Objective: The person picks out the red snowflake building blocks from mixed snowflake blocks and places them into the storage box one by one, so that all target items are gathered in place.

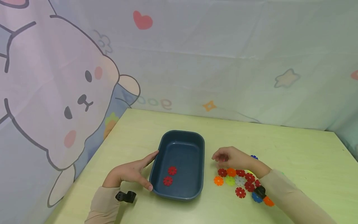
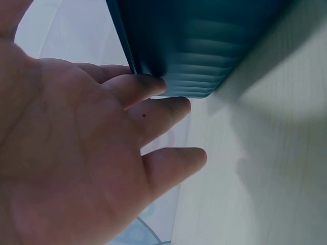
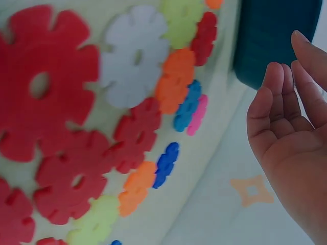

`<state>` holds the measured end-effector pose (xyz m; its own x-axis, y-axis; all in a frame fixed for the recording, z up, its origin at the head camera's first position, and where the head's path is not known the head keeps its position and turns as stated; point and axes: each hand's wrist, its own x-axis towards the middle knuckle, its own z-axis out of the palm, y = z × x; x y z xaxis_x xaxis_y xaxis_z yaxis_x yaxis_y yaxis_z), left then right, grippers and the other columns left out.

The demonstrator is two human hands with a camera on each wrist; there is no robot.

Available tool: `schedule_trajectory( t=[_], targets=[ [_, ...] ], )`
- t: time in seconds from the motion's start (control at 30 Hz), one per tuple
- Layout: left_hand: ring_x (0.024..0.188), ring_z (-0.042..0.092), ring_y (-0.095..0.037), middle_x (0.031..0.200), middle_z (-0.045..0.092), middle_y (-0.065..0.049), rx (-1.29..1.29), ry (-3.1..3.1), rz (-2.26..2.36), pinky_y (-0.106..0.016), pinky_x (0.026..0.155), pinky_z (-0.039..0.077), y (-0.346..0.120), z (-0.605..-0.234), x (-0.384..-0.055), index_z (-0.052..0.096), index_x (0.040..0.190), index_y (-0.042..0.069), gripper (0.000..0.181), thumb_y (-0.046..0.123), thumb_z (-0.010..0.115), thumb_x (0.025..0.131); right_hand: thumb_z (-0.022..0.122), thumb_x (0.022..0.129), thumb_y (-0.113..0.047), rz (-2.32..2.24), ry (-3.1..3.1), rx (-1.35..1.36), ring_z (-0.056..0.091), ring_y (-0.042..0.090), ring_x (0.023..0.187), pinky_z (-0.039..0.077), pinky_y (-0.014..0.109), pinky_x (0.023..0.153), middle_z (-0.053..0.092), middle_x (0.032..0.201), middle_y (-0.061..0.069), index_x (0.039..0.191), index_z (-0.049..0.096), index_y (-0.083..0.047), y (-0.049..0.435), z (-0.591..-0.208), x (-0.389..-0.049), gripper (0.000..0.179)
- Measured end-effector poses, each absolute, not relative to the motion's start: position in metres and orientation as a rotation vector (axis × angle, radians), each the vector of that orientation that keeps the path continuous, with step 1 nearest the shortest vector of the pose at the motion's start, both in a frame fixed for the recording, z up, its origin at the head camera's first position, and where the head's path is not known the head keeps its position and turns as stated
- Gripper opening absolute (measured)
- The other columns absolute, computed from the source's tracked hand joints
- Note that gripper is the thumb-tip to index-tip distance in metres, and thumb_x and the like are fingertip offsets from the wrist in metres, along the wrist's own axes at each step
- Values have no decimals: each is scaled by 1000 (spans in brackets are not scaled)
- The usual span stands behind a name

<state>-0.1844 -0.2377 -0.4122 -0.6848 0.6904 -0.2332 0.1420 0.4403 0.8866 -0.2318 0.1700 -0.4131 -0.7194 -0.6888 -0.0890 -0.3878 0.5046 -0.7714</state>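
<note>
A dark blue tray (image 1: 179,197) stands on the table with two red notched discs, one disc (image 1: 172,170) just behind the other (image 1: 167,181). My left hand (image 1: 130,172) touches the tray's left side, thumb at the near corner and fingers spread farther back; the left wrist view shows fingertips against the tray wall (image 2: 204,46). Right of the tray, my right hand (image 1: 230,157) hovers above the table with fingers loosely bent. Nothing shows between those fingers in the right wrist view. A pink disc (image 3: 197,115) lies on the table, partly covered by a blue one (image 3: 187,105).
Several flower-shaped discs lie beneath and near the right forearm, including an orange disc (image 1: 218,180), a white disc (image 1: 240,180), a yellow-green disc (image 1: 230,180) and a red disc (image 1: 240,192). A printed curtain (image 1: 223,62) hangs behind the table.
</note>
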Motion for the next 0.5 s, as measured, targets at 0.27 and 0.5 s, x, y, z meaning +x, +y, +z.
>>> schedule_trajectory(
  t=[0.27,0.5],
  targets=[
    [147,-2,-39,161,-4,-16,702,2109,1225,-62,112,9,-237,-413,-184,-7,155,7,124,21,85,72,71,86,-7,-1033,2369,-864,55,17,83,51,25,74,63,96,10,111,65,1,175,-424,-232,27],
    [146,-1,-40,161,-3,-17,707,2122,1213,-62,112,10,-237,-413,-184,-7,155,7,125,22,86,72,73,85,-8,-979,2369,-881,55,15,75,50,25,71,60,84,1,108,64,-2,180,-433,-235,26]
  ],
)
